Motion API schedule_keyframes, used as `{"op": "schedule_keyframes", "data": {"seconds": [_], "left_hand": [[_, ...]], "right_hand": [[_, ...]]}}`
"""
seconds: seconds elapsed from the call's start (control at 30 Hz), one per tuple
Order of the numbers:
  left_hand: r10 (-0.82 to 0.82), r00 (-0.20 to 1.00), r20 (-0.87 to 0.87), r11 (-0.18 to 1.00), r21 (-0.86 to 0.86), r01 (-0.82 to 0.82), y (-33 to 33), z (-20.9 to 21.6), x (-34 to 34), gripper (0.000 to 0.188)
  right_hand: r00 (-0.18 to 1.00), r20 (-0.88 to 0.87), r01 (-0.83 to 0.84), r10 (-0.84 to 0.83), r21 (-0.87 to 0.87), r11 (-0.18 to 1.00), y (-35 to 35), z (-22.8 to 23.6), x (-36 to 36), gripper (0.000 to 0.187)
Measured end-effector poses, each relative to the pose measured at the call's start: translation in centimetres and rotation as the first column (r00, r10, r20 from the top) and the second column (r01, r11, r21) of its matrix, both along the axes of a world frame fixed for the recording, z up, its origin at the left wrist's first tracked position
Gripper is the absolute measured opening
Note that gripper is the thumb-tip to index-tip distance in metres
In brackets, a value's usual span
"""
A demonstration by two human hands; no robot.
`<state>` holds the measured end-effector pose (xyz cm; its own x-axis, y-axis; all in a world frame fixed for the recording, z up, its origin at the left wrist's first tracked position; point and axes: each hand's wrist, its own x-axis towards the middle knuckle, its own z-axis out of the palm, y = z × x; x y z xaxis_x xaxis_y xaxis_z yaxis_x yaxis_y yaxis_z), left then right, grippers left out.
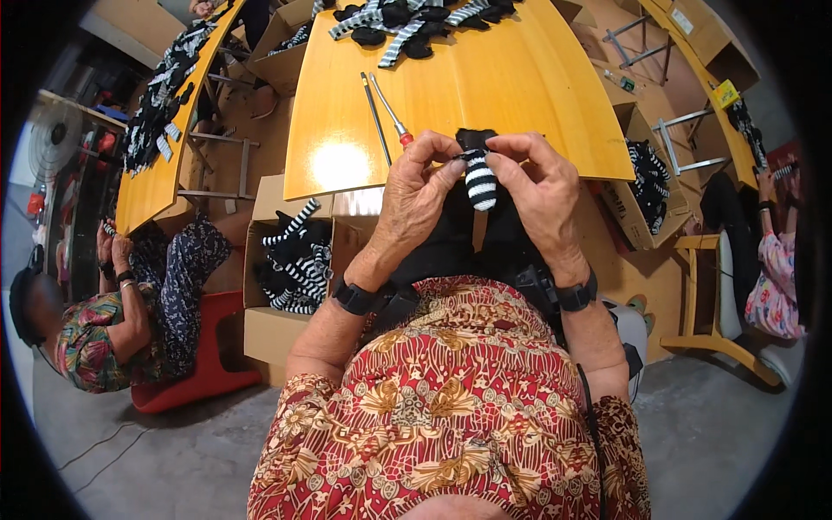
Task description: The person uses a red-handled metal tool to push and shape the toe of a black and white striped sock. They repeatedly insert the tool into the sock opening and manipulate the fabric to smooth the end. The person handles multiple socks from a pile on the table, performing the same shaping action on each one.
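Note:
A small black-and-white striped knitted fabric piece (481,184) hangs between my hands at the near edge of the yellow table, a black fabric part (473,139) joined at its top. My left hand (418,186) pinches its left upper side between thumb and fingers. On the other side, my right hand (539,186) pinches the same piece near the black part. Below the striped end a narrow tan strip (479,232) shows; I cannot tell whether it is attached. Just beyond my left hand lie a metal rod with a red handle (393,111) and a thin black rod (376,117).
A pile of black and striped pieces (416,24) covers the far part of the table (520,78). Open cardboard boxes of similar pieces stand at left (262,208) and right (637,227). One person (113,334) sits at left, another (774,269) at right.

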<state>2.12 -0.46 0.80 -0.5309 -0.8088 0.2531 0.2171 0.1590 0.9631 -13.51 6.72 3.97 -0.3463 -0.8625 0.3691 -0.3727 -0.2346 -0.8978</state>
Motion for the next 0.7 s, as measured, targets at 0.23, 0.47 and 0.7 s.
{"op": "schedule_keyframes", "data": {"seconds": [0.23,0.47,0.7], "left_hand": [[0.077,0.995,0.063,0.986,-0.155,-0.066,0.6,0.2,-0.3,0.010],[0.113,0.993,0.032,0.989,-0.095,-0.109,1.2,-0.1,-1.1,0.011],[0.094,0.981,-0.169,0.985,0.161,-0.067,1.3,0.3,-1.5,0.009]], "right_hand": [[0.914,0.300,-0.322,0.273,0.128,0.938,0.1,-1.5,-1.7,0.017],[0.974,0.151,-0.174,0.169,0.024,0.984,0.5,-1.4,-0.7,0.005],[0.924,0.332,-0.182,0.187,-0.047,0.982,0.3,-0.8,-0.1,0.004]]}}
